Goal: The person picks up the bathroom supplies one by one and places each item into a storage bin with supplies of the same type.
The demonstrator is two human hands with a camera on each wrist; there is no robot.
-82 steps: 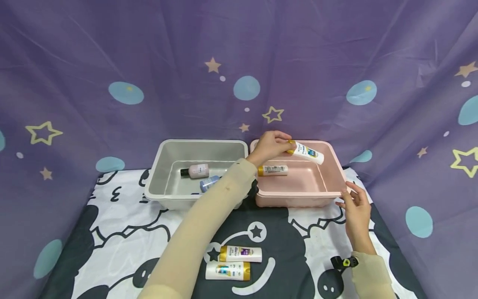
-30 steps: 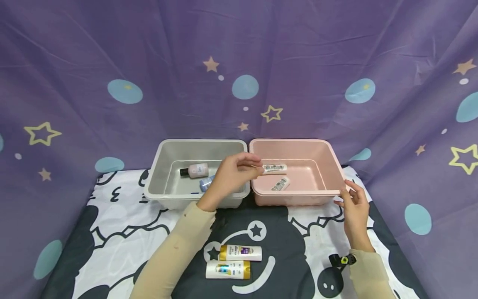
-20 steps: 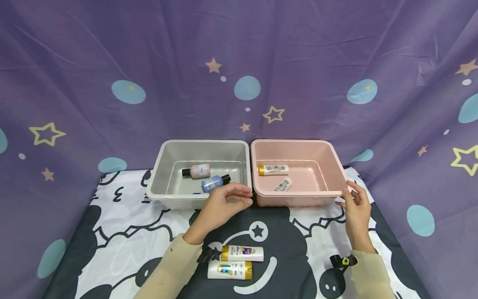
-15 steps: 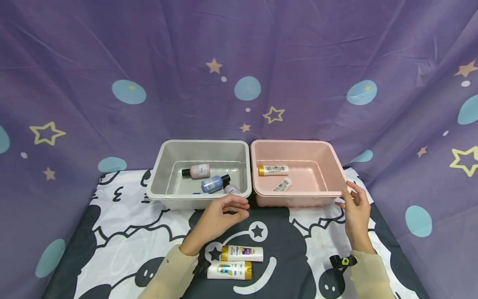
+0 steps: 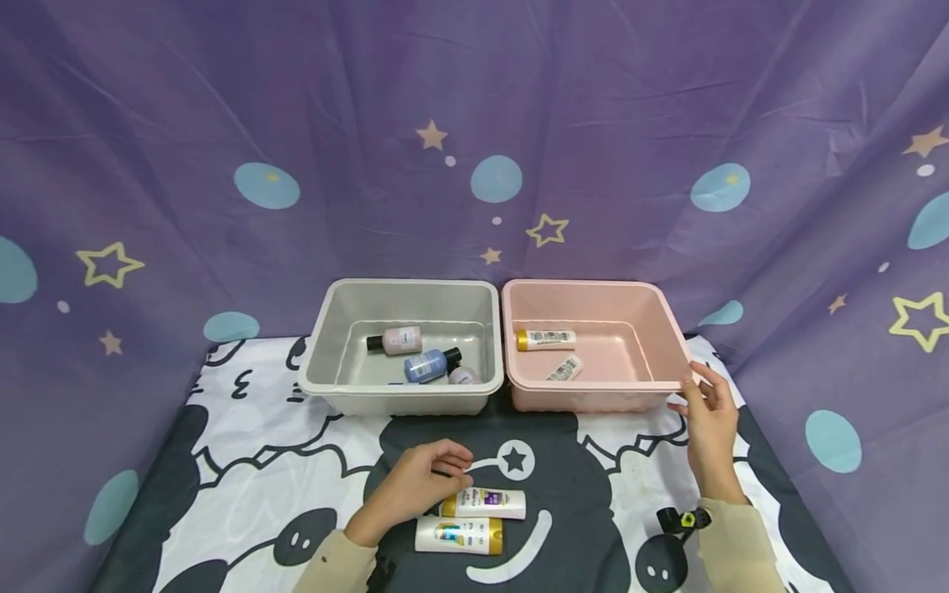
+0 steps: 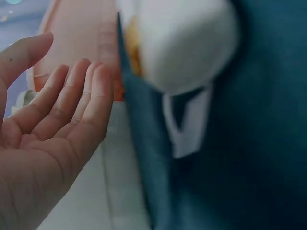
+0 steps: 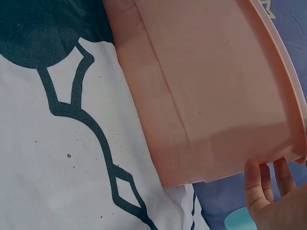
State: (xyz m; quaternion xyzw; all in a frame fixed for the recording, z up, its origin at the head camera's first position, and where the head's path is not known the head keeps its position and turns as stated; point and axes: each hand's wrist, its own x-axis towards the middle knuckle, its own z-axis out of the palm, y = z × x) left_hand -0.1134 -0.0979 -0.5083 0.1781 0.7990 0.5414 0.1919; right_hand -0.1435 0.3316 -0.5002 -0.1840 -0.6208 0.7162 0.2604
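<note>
My left hand (image 5: pixel 418 482) reaches over the dark cloth, thumb and fingers apart with nothing between them. Its fingertips are right at the gold-capped end of a white tube (image 5: pixel 489 503). Just in front lies a second white tube (image 5: pixel 454 535), its gold cap to the right. In the left wrist view the fingers (image 6: pixel 72 103) are extended, and a blurred white tube (image 6: pixel 192 43) looms beside them. My right hand (image 5: pixel 712 432) holds the front right corner of the pink bin (image 5: pixel 586 397); the right wrist view has fingertips (image 7: pixel 253 175) against its wall below the rim.
A grey bin (image 5: pixel 415 402) stands left of the pink one. Inside it lie a pink bottle (image 5: pixel 403 340), a blue bottle (image 5: pixel 425 366) and a partly hidden pale one (image 5: pixel 463 375). The pink bin contains two white tubes (image 5: pixel 550 339). Behind hangs a purple curtain (image 5: pixel 385 206).
My left hand placed a white tube in the pink bin, let go, then came back over the grey bin's front down to the tubes on the cloth. My right hand stayed at the corner.
</note>
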